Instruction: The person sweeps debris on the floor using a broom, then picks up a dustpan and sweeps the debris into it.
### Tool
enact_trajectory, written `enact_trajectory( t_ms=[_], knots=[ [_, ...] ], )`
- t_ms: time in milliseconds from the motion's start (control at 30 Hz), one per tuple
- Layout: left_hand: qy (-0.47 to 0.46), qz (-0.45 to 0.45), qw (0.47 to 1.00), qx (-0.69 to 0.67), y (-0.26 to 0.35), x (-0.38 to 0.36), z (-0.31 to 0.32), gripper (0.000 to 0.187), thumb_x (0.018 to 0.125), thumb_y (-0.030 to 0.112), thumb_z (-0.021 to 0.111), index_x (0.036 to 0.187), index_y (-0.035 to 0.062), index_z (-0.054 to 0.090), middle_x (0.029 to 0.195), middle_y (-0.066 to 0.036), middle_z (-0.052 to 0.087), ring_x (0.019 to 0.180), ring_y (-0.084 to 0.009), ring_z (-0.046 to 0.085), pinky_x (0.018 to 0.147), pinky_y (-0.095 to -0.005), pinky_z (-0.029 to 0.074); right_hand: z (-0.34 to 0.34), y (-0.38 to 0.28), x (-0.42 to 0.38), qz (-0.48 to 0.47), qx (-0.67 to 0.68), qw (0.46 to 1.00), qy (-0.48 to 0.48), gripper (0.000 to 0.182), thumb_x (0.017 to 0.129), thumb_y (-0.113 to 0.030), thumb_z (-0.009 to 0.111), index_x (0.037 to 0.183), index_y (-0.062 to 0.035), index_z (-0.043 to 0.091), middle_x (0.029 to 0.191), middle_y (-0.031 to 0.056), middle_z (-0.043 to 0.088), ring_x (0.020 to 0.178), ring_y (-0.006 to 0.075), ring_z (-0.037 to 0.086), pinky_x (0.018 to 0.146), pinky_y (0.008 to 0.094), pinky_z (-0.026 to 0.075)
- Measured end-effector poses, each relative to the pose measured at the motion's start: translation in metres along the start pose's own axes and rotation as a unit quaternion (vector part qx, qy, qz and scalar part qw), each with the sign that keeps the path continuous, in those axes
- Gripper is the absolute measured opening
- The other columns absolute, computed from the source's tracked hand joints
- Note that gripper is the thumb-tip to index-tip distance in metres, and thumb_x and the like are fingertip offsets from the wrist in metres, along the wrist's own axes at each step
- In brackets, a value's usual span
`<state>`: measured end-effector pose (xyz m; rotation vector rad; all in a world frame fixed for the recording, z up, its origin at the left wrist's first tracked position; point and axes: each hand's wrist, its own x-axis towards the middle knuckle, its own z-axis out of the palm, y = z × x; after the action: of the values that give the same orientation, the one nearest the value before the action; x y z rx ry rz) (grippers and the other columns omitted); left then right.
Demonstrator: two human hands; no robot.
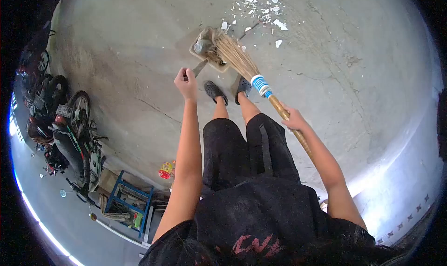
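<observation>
My left hand point(186, 83) is closed around the handle of a dustpan point(194, 45) that lies in front of my feet. Inside the pan is a heap of debris with a pale, crumpled piece; part of it is hidden by bristles. My right hand point(294, 119) grips the wooden handle of a broom point(238, 56), bound with blue and white bands. Its straw bristles slant up and left, with their tips over the dustpan's right side. Beyond the broom, white flakes point(274, 10) of several sizes are scattered on the concrete floor.
Parked motorcycles point(70, 140) line the left side. A blue metal rack point(125, 196) with things on it stands at lower left, near a red and yellow package point(166, 169). A pale wall point(400, 187) is at lower right. The concrete floor point(125, 47) has cracks.
</observation>
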<state>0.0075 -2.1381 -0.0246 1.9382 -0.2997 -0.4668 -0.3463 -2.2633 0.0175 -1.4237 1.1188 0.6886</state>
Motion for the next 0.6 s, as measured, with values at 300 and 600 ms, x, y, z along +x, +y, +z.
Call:
enact_trajectory(
  t_ms=[300,600],
  knots=[
    [0.035,0.056,0.998,-0.011,-0.018,0.005,0.012,0.020,0.074,0.010,0.044,0.057,-0.0007,0.040,0.048,-0.002,0.032,0.046,-0.0058,0.031,0.042,-0.0243,0.026,-0.036,-0.024,-0.066,0.068,0.078,0.994,0.030,0.077,0.062,0.001,0.056,0.130,-0.0265,0.033,0.062,0.0068,0.053,0.042,0.0125,0.050,0.039,0.0273,0.044],
    [0.028,0.059,0.998,0.022,-0.009,0.004,0.012,0.021,0.076,0.010,0.042,0.057,-0.0001,0.043,0.050,0.000,0.041,0.048,-0.0064,0.037,0.045,-0.0219,0.031,-0.070,-0.069,0.054,-0.063,-0.057,0.985,0.152,0.063,0.066,-0.008,0.058,0.125,-0.0108,0.039,0.067,0.0150,0.056,0.049,0.0213,0.055,0.047,0.0320,0.044]
  ],
)
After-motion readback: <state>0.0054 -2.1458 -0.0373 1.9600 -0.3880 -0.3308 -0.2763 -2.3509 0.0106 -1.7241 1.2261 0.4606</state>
